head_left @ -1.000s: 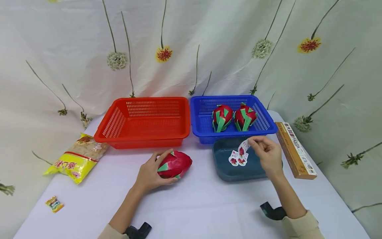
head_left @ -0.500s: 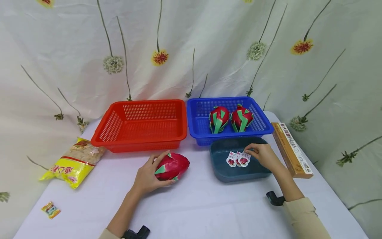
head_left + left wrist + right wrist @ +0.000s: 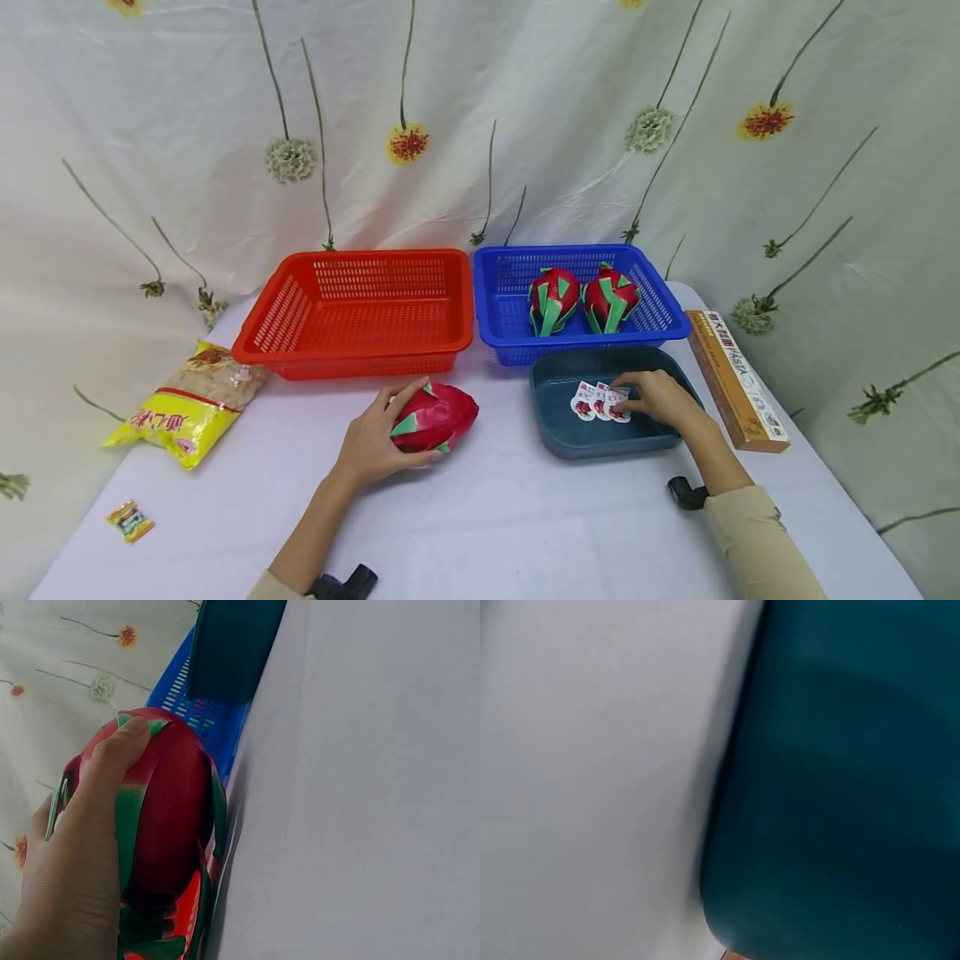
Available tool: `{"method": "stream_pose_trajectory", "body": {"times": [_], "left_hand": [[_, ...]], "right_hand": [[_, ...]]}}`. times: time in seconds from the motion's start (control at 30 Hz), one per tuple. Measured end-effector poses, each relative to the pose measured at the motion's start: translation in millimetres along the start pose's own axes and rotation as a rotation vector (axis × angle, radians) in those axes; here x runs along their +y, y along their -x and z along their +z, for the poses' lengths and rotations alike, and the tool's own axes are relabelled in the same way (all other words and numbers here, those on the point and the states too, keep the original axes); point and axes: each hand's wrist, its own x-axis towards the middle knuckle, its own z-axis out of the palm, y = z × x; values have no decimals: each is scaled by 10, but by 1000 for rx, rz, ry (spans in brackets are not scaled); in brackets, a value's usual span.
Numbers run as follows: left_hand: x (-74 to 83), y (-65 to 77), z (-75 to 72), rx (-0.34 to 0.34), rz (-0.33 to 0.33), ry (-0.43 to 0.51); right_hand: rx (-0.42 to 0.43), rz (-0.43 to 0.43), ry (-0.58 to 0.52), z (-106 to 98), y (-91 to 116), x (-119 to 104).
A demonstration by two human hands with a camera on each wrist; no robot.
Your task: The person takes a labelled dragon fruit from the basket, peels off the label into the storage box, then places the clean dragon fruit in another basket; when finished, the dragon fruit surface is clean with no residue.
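My left hand [image 3: 378, 442] grips a red dragon fruit [image 3: 442, 412] with green scales on the white table, its thumb along the near side in the head view. In the left wrist view the thumb lies across the dragon fruit [image 3: 169, 825]. My right hand [image 3: 660, 398] reaches into the dark teal tray [image 3: 555, 437], thumb and forefinger at the edges of the rightmost of several small white labels. These labels [image 3: 584, 402] bear dragon fruit pictures and lie partly overlapping in the tray. The right wrist view shows the tray [image 3: 840, 787] but not the fingers.
Behind stand an unfilled red basket [image 3: 360, 367] and a blue basket [image 3: 502, 342] with two dragon fruits [image 3: 555, 292]. A long pasta box [image 3: 731, 383] lies to the right. A yellow food bag [image 3: 180, 417] and a small snack packet [image 3: 131, 522] lie left.
My right hand has lowered the lifted label onto the others in the tray, and its thumb and forefinger have since spread across it. The left hand keeps its hold on the dragon fruit.
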Motion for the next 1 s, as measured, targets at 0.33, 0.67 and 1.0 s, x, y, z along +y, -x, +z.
{"method": "stream_pose_trajectory", "body": {"times": [0.33,0.67,1.0], "left_hand": [[18,4,-7,1,-14,5],[9,7,-12,1,-5,5],[13,6,-12,2,-3,3]], "right_hand": [[-154,14,-27,6,9,46],[-94,1,-18,23,1,62],[82,25,-42,-9,18,-23]]}}
